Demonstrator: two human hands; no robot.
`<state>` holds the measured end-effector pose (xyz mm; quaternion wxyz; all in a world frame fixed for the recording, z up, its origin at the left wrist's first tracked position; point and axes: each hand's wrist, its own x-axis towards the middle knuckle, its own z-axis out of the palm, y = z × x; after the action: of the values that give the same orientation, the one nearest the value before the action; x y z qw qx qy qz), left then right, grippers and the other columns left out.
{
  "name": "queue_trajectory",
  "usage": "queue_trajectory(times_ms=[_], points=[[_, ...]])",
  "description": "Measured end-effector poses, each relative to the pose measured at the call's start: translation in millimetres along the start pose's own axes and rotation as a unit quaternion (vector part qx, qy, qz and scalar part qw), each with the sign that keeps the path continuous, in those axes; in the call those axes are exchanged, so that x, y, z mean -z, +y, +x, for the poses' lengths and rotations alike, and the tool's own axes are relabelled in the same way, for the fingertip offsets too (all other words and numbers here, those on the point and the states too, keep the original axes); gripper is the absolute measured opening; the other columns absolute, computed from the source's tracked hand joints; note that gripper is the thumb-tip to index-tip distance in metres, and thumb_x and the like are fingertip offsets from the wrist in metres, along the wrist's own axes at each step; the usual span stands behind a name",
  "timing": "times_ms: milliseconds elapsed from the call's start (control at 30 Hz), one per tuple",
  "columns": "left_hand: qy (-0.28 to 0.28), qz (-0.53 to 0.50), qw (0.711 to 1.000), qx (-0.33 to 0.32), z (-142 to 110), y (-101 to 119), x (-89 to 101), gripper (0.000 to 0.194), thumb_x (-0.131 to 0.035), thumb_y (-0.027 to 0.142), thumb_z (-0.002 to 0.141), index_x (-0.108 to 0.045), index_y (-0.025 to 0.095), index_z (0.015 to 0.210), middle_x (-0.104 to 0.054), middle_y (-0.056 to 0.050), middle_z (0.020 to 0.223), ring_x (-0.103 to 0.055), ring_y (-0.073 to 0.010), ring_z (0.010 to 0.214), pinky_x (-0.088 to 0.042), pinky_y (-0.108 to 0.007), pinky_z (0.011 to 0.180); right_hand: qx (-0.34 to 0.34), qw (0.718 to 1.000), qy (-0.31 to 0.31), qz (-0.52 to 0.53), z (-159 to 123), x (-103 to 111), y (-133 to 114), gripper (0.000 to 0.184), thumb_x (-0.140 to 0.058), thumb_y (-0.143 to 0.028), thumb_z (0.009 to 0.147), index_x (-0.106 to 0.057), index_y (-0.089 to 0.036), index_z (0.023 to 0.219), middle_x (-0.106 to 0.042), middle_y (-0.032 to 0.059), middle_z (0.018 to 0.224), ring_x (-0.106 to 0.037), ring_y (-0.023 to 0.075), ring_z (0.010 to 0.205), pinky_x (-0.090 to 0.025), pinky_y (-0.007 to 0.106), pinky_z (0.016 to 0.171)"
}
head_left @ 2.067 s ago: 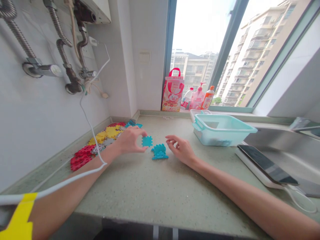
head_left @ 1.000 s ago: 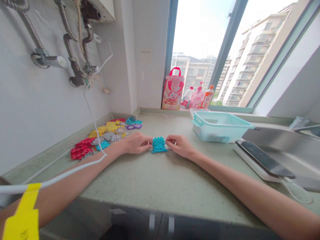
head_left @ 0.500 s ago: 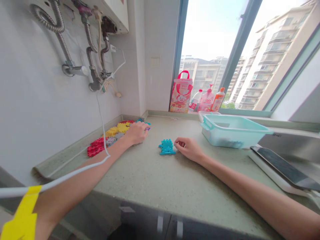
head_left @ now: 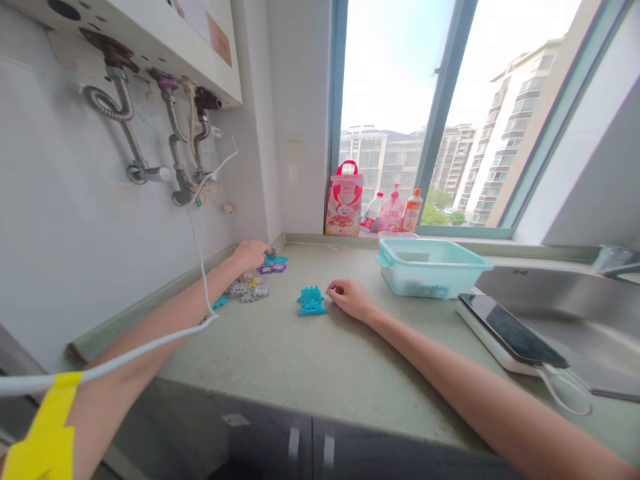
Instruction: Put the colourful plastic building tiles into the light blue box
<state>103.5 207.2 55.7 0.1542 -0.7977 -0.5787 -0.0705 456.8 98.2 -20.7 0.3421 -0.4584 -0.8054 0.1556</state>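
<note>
One blue block [head_left: 311,301], right hand [head_left: 350,299] just beside it, fingers curled together, left hand [head_left: 251,255] at pieces [head_left: 273,268] left of block, its grip I cannot tell.

Listed in translucent pale aqua for the tub [head_left: 433,272], speckled grey-green for the counter [head_left: 300,363] beneath it, and turquoise for the assembled piece [head_left: 311,303] to its left. Farther left of the tub, noted in turquoise, purple, grey and yellow for the loose pieces [head_left: 273,268]. Behind the tub, entered in pink with a red handle for the printed bag [head_left: 344,208] and pink for the pump bottle [head_left: 391,215].
</note>
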Motion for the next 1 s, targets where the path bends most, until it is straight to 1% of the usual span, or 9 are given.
queue_trajectory(times_ms=[167, 267, 333, 400, 500, 633, 700, 867, 1000], points=[[-0.064, 0.002, 0.998, -0.025, 35, 23, -7.0, 0.026, -0.061, 0.035, 0.094, -0.082, 0.023, 0.106, -0.079, -0.013, 0.117, -0.07, -0.0311, 0.111, -0.048, -0.042, 0.101, 0.006, 1.0, 0.002, 0.004, 1, 0, 3, 0.019, -0.062, -0.021, 0.092, -0.08, -0.018, 0.087, -0.073, 0.0018, 0.07, -0.062, 0.0149, 0.065, -0.039, 0.025, 0.063], [-0.087, 0.01, 0.996, -0.017, 44, 49, -17.3, 0.033, -0.063, 0.044, 0.092, -0.083, 0.019, 0.097, -0.079, -0.019, 0.106, -0.071, -0.0348, 0.108, -0.047, -0.046, 0.102, 0.007, 1.0, 0.005, 0.012, 2, 0, 4, 0.019, -0.062, -0.02, 0.092, -0.081, -0.018, 0.088, -0.074, 0.0021, 0.072, -0.063, 0.0147, 0.066, -0.039, 0.024, 0.064], [-0.095, 0.005, 0.995, -0.024, 47, 67, -22.4, 0.04, -0.056, 0.049, 0.096, -0.083, 0.019, 0.1, -0.079, -0.02, 0.108, -0.071, -0.0358, 0.108, -0.047, -0.046, 0.1, 0.003, 1.0, 0.006, 0.013, 2, 1, 4, 0.019, -0.063, -0.02, 0.092, -0.081, -0.018, 0.088, -0.074, 0.0019, 0.072, -0.063, 0.0146, 0.066, -0.04, 0.024, 0.064], [-0.098, -0.007, 0.994, -0.043, 47, 82, -24.1, 0.045, -0.05, 0.051, 0.099, -0.083, 0.022, 0.106, -0.078, -0.017, 0.114, -0.07, -0.0354, 0.11, -0.048, -0.043, 0.097, -0.006, 1.0, 0.008, 0.014, 2, 2, 3, 0.018, -0.063, -0.021, 0.093, -0.081, -0.018, 0.089, -0.074, 0.0017, 0.072, -0.063, 0.0147, 0.066, -0.04, 0.023, 0.064], [-0.102, -0.025, 0.992, -0.077, 41, 97, -20.0, 0.04, -0.059, 0.054, 0.093, -0.081, 0.026, 0.112, -0.078, -0.012, 0.12, -0.069, -0.0334, 0.114, -0.048, -0.038, 0.094, -0.016, 0.999, 0.009, 0.026, 2, 3, 3, 0.018, -0.063, -0.021, 0.094, -0.081, -0.018, 0.09, -0.074, 0.0013, 0.07, -0.063, 0.0146, 0.066, -0.041, 0.023, 0.064], [-0.11, -0.046, 0.987, -0.111, 18, 102, -8.1, 0.03, -0.067, 0.048, 0.088, -0.08, 0.027, 0.105, -0.08, -0.006, 0.111, -0.072, -0.0273, 0.104, -0.049, -0.033, 0.088, -0.02, 0.999, 0.01, 0.041, 2, 2, 5, 0.018, -0.063, -0.021, 0.093, -0.081, -0.019, 0.09, -0.073, 0.0008, 0.068, -0.063, 0.0147, 0.064, -0.042, 0.024, 0.063], [-0.061, -0.058, 0.988, -0.132, 3, 101, -2.2, 0.03, -0.07, 0.044, 0.084, -0.079, 0.026, 0.106, -0.08, -0.007, 0.108, -0.072, -0.0268, 0.1, -0.049, -0.033, 0.088, -0.024, 0.998, 0.009, 0.054, 3, 2, 6, 0.019, -0.062, -0.022, 0.093, -0.08, -0.019, 0.09, -0.073, 0.0008, 0.067, -0.063, 0.0145, 0.063, -0.043, 0.024, 0.062], [0.18, -0.109, 0.959, -0.192, -38, 95, 6.3, 0.048, -0.074, 0.038, 0.084, -0.068, 0.023, 0.13, -0.077, -0.008, 0.117, -0.073, -0.0261, 0.099, -0.05, -0.039, 0.097, -0.036, 0.993, 0.04, 0.107, 1, 2, 6, 0.022, -0.058, -0.027, 0.095, -0.077, -0.019, 0.103, -0.073, 0.0005, 0.073, -0.061, 0.0124, 0.056, -0.045, 0.023, 0.059], [0.26, -0.158, 0.909, -0.283, -58, 102, 12.9, 0.046, -0.067, 0.031, 0.094, -0.06, 0.025, 0.139, -0.074, -0.007, 0.129, -0.072, -0.0208, 0.105, -0.05, -0.035, 0.099, 0.016, 0.98, 0.083, 0.182, -1, -1, -1, 0.04, -0.053, -0.049, 0.101, -0.074, -0.021, 0.119, -0.077, 0.005, 0.098, -0.06, 0.011, 0.056, -0.047, 0.025, 0.059]])
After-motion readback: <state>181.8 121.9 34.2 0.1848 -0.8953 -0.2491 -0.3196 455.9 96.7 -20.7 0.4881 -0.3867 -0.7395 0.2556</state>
